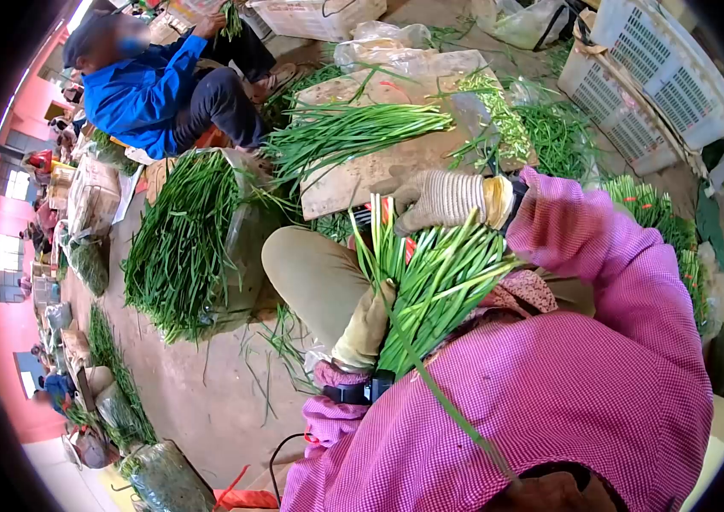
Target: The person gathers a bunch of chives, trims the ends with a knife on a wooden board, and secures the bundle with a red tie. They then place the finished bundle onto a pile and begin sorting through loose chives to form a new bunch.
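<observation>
A loose bunch of garlic chives (443,299) lies across my lap, its pale stem ends pointing up and its leaves toward my body. My left hand (364,328), in a pale glove, is closed around the bunch from its left side. Above the stems, my right hand (440,200), in a striped knit glove, has its visible fingers stretched out and apart. Bits of a red strip (411,248) show among the stems just under it. Beyond the hands, more garlic chives (370,132) lie on a worn wooden board (341,194).
Trimmed stem pieces (505,119) lie on the board's right end. A large heap of chives (183,243) in a plastic bag stands at left. White crates (635,102) are at upper right, beyond tied bunches (648,209). A person in a blue jacket (144,94) sits at upper left.
</observation>
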Tool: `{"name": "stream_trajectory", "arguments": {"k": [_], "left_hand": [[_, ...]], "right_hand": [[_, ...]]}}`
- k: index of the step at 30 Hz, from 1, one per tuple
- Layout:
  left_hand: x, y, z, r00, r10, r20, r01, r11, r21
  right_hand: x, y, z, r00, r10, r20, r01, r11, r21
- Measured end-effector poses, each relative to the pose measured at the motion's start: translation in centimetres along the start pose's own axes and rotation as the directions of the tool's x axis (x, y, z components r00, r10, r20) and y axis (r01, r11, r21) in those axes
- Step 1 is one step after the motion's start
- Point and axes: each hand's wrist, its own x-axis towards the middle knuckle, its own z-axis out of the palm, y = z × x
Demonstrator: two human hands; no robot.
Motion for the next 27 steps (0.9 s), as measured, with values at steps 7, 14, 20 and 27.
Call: {"name": "stream_trajectory", "arguments": {"k": [7,14,20,27], "left_hand": [[0.1,0.2,0.8,0.994,-0.105,-0.044,0.098,0.986,-0.132],[0.5,0.2,1.2,0.981,-0.192,0.002,0.187,0.953,-0.237],[0.3,1.3,1.9,0.978,-0.191,0.079,0.204,0.952,-0.227],[0.1,-0.1,1.0,0.983,-0.18,0.028,0.182,0.973,-0.145]], "right_hand": [[-2.5,2.3,-5.9,0.53,0.695,-0.485,-0.703,0.68,0.206],[-0.9,-0.1,-10.3,0.621,0.684,-0.382,-0.762,0.64,-0.092],[4.9,1.8,-2.7,0.692,0.631,0.351,-0.643,0.318,0.697],[5.0,6.5,-6.9,0.958,0.168,-0.231,-0.247,0.894,-0.374]]}}
